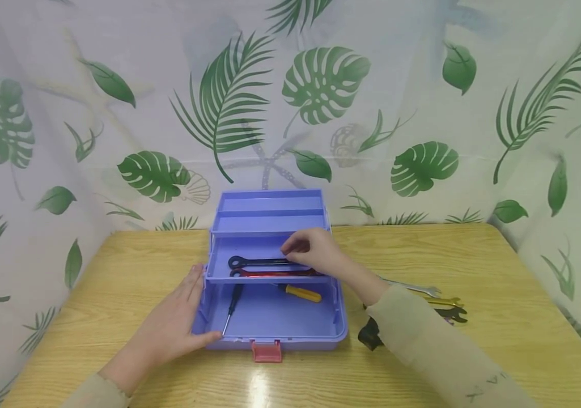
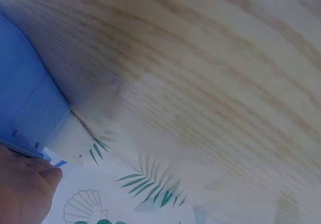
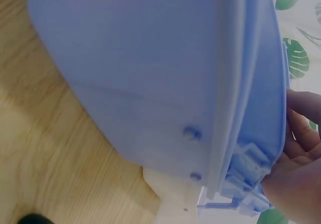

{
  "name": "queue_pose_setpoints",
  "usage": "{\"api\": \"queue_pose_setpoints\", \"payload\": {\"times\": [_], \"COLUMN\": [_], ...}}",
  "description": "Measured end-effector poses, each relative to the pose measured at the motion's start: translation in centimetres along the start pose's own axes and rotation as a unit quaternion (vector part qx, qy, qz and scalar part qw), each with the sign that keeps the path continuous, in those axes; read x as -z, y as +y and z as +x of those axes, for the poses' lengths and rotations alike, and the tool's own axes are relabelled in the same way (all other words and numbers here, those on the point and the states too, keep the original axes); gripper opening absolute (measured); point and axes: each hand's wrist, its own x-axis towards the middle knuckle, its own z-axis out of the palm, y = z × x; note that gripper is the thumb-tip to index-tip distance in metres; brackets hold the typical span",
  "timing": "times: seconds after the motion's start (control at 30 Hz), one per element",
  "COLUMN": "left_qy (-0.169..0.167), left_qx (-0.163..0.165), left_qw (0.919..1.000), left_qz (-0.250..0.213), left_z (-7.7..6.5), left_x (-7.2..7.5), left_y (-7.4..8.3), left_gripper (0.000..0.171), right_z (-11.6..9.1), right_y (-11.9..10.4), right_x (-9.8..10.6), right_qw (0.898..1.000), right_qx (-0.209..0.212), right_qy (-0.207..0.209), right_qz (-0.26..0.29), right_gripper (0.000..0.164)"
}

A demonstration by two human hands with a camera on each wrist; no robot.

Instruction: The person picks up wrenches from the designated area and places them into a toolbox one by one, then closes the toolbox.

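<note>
A blue-violet toolbox (image 1: 270,343) stands open, with stepped trays and a pink latch (image 1: 267,352). My left hand (image 1: 175,317) rests along its left side, fingers straight and thumb at the front corner. Over the middle tray (image 1: 219,249), my right hand (image 1: 316,249) has loosely bent fingers, their tips close above a black wrench (image 1: 257,262). The far end of that wrench is hidden by the hand. In front of it lies a red wrench (image 1: 270,273). The bottom compartment holds a dark-handled screwdriver (image 1: 233,303) and a yellow-handled screwdriver (image 1: 302,293).
Right of the toolbox, partly behind the right sleeve (image 1: 423,340), lie a silver wrench (image 1: 418,288), a yellow wrench (image 1: 445,301), a black wrench (image 1: 453,313) and a black object (image 1: 370,334). A leaf-print cloth (image 1: 249,113) hangs behind the wooden table (image 1: 132,255).
</note>
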Motion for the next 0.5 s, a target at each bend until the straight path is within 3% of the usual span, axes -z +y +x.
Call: {"api": "queue_pose_setpoints", "payload": {"times": [0.5], "left_qy": [0.002], "left_qx": [-0.003], "left_qw": [0.9999], "left_qz": [-0.013], "left_z": [0.2], "left_x": [0.1], "left_y": [-0.1], "left_gripper": [0.123], "right_z": [-1.1], "right_y": [1.0], "right_x": [2.1], "right_qw": [0.999], "right_qx": [-0.003], "right_qy": [0.007], "right_qz": [0.040], "right_gripper": [0.012]}}
